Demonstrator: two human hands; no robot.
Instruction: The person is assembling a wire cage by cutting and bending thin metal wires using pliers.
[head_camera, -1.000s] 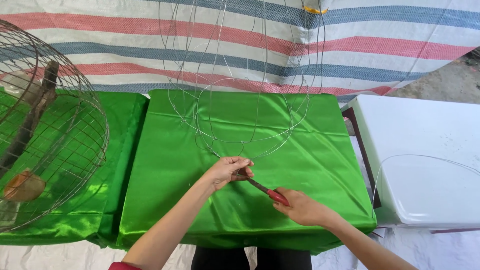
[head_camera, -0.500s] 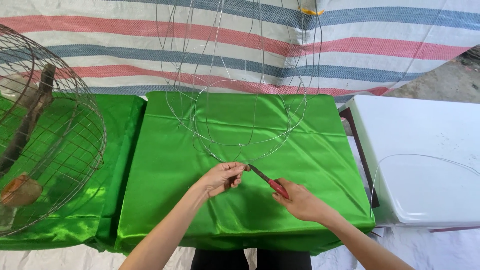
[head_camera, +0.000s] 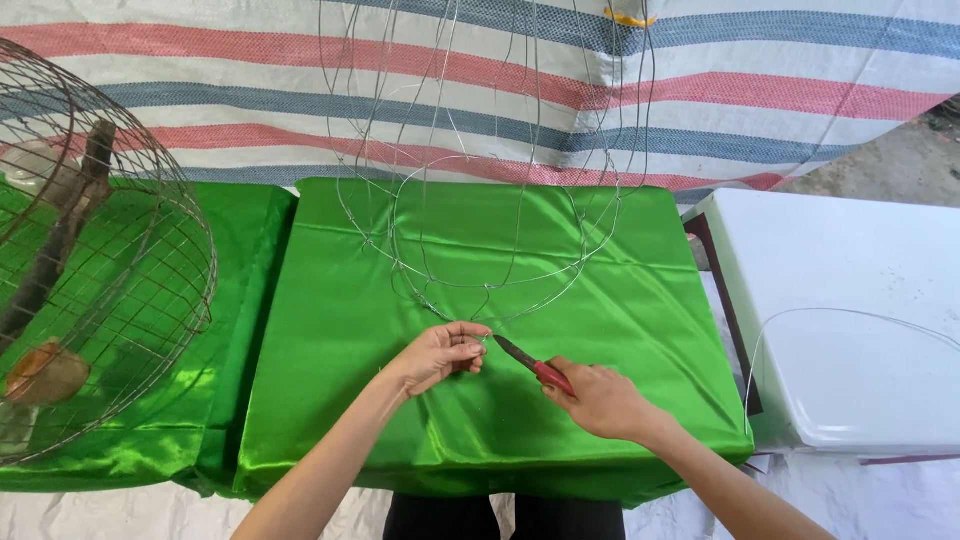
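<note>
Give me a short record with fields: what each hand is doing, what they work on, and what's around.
Left hand: pinches the near edge of the wire frame
Right hand: grips red-handled pliers, tip pointed at the pinched spot
Surface: green satin cloth over a table
Left side: round wire cage with a wooden perch inside
Right side: white table with a loose wire loop
Behind: striped tarp

A wire frame (head_camera: 480, 200) stands on the middle table (head_camera: 330, 330), its lower loops reaching the near half, where the left hand (head_camera: 440, 355) pinches the wire and the right hand (head_camera: 600, 400) — just to its right — holds pliers (head_camera: 535, 367) pointing at that spot. Left of the table sits a wire cage (head_camera: 90, 260) on a second table (head_camera: 150, 440); to the right lies a box (head_camera: 850, 320) with a loose wire (head_camera: 800, 318) across it — a tarp (head_camera: 760, 90) behind all.
</note>
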